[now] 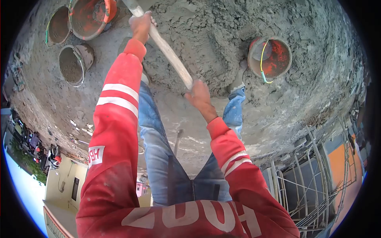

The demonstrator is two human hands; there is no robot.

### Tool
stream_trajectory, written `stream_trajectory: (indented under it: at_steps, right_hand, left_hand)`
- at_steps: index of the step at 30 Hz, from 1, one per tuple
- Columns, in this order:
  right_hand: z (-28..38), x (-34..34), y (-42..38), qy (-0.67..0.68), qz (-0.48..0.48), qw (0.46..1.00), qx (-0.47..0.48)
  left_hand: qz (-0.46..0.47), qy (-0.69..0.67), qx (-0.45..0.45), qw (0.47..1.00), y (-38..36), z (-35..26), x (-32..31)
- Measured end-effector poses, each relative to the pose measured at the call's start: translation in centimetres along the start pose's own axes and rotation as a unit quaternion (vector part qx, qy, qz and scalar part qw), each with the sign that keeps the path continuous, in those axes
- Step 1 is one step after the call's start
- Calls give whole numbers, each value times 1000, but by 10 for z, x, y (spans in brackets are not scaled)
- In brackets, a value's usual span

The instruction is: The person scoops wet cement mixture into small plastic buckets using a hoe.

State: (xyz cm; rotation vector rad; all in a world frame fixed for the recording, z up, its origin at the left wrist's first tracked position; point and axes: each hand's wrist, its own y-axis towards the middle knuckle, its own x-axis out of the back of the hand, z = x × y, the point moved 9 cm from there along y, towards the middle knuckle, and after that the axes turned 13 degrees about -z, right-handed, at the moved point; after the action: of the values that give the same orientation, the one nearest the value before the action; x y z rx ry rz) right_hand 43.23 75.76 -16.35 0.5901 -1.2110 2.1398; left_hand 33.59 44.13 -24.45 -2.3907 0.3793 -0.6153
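Wet cement (210, 43) spreads over the ground, a bucket (281, 59) at its right. Above its left side slants a wooden handle (171, 55), the left hand (141, 27) wrapped around the shaft, the right hand (199, 96) grasping its near end. It looks stiff, probably far-end heavy; a wide two-handed hold suits it, though grit could make it slippery.

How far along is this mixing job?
Looks done: the grey mix appears wetted, with no dry powder that I can make out.

In hand: the left hand and right hand grip a wooden handle; its far end is out of view.

Probably left: more working, since the surface is lumpy, and perhaps filling the bucket at right, whose orange inside still shows.
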Motion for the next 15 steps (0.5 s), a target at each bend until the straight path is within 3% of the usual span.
stream_trajectory:
  at_steps: [2,4,6,7,8,9,11,13,15]
  right_hand:
    - [37,-2,1,41,3,999,-1]
    - [41,-8,-25,71,15,997,-34]
    - [9,-23,-92,80,61,988,-121]
    - [-9,-23,-130,73,106,979,-161]
    - [-32,-11,-162,61,130,963,-227]
    - [-52,9,-186,28,42,985,-167]
    - [-129,14,-243,97,160,940,-285]
    - [-138,83,-247,153,248,878,-378]
    - [-149,138,-231,89,259,928,-254]
  left_hand:
    - [-9,-7,-23,1000,16,-22,24]
    - [-10,70,-16,997,10,3,39]
    - [-15,127,66,990,-26,102,46]
    - [-26,176,104,979,-40,186,54]
    - [-10,224,146,964,-90,234,52]
    - [-22,284,175,942,-126,292,55]
    - [14,304,182,935,-200,338,48]
    - [-11,219,264,939,-256,364,48]
    - [-52,83,371,923,-304,359,51]
